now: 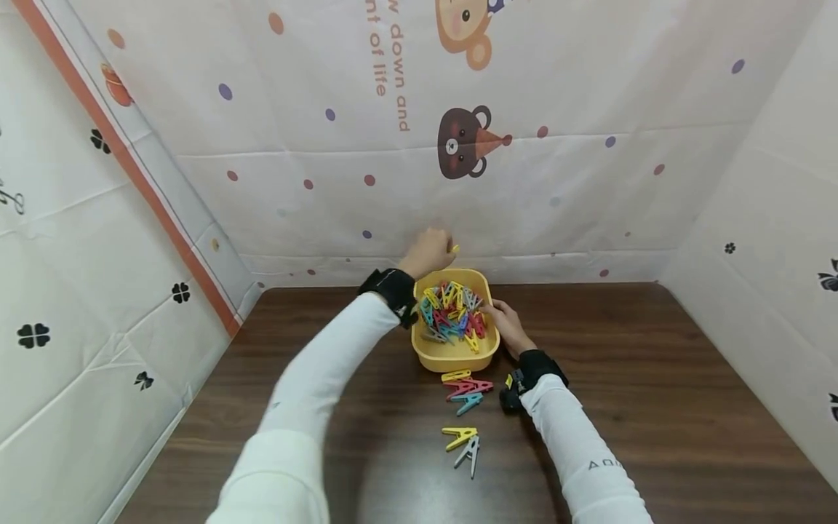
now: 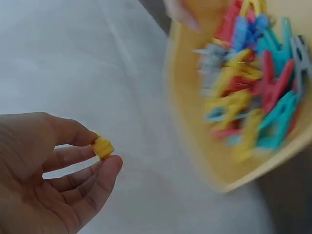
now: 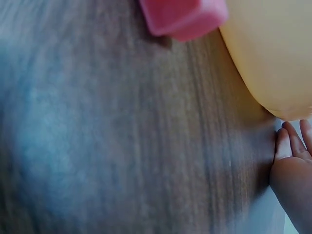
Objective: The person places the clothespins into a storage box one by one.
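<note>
A yellow basin (image 1: pixel 447 364) holds a heap of plastic clothespins (image 1: pixel 456 309) in yellow, red, blue, teal and grey. Beyond its far left corner, my left hand (image 1: pixel 427 253) is raised near the back wall. Thumb and fingertips pinch a small yellow clothespin (image 2: pixel 103 147), mostly end-on in the left wrist view. On the basin's right side, my right hand (image 1: pixel 509 326) grips the wall, with a digit over the rim and other fingers (image 3: pixel 296 141) along the outside.
In front of the basin, a yellow clothespin (image 1: pixel 456 376), red ones (image 1: pixel 468 387) and a teal one (image 1: pixel 467 402) lie close together on the brown table (image 1: pixel 622 407). Nearer lie another yellow clothespin (image 1: pixel 460 437) and a grey one (image 1: pixel 468 458). Printed cloth walls (image 1: pixel 556 211) enclose the table.
</note>
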{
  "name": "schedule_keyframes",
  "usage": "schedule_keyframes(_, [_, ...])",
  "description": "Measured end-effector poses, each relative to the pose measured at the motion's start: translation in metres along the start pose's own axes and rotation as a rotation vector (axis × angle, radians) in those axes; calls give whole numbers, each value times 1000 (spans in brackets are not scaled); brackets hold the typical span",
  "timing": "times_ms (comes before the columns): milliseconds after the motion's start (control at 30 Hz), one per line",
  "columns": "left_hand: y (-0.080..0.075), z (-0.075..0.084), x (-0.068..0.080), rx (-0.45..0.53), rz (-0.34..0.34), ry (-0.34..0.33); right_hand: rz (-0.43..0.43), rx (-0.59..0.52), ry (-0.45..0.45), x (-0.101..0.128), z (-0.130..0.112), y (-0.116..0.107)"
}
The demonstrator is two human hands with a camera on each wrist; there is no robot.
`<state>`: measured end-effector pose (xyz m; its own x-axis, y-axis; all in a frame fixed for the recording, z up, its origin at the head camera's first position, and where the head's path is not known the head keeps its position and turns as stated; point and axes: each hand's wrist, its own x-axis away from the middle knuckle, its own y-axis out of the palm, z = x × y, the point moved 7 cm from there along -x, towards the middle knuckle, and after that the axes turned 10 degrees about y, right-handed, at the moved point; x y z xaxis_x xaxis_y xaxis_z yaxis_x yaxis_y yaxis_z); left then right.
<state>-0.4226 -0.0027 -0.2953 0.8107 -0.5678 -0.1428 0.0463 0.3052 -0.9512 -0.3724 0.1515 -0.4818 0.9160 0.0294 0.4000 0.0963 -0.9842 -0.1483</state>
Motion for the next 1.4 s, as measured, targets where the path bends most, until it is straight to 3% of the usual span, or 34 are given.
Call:
schedule_keyframes(167, [72,-38,-17,152,-96,-286,10,-20,5,-1,0,-3])
schedule_keyframes(267, [102,-50,-21,165,-103,-422,11,-31,5,-1,0,-2])
schedule_keyframes(400, [117,-55,-26,153,-62,-496,18,-40,-3,-1,0,-2])
schedule_keyframes(500, [111,-59,-23,121,-54,-489,16,-51,-15,-3,-5,2])
schedule_keyframes(567, [100,-56,-18,108,-62,-451,11,-38,-15,-3,-7,3])
schedule_keyframes(667, [72,-31,-6,48,-80,-345,9,-17,-11,-2,-4,2])
schedule_keyframes(767, [40,15,14,-32,-90,-126,7,2,-7,0,3,0])
schedule_keyframes(867, [23,69,51,-126,-129,142,3,5,-27,2,2,-3])
schedule_keyframes(967, [39,110,99,-270,-225,347,1,8,-33,2,-2,-8])
schedule_keyframes(1100, [83,137,156,-441,-384,488,14,18,-17,-1,-7,-16])
schedule_keyframes(1233, [115,139,187,-485,-476,552,10,12,-8,-4,-7,-17])
schedule_keyframes(1400, [130,128,206,-462,-497,581,-23,22,3,-3,0,-5])
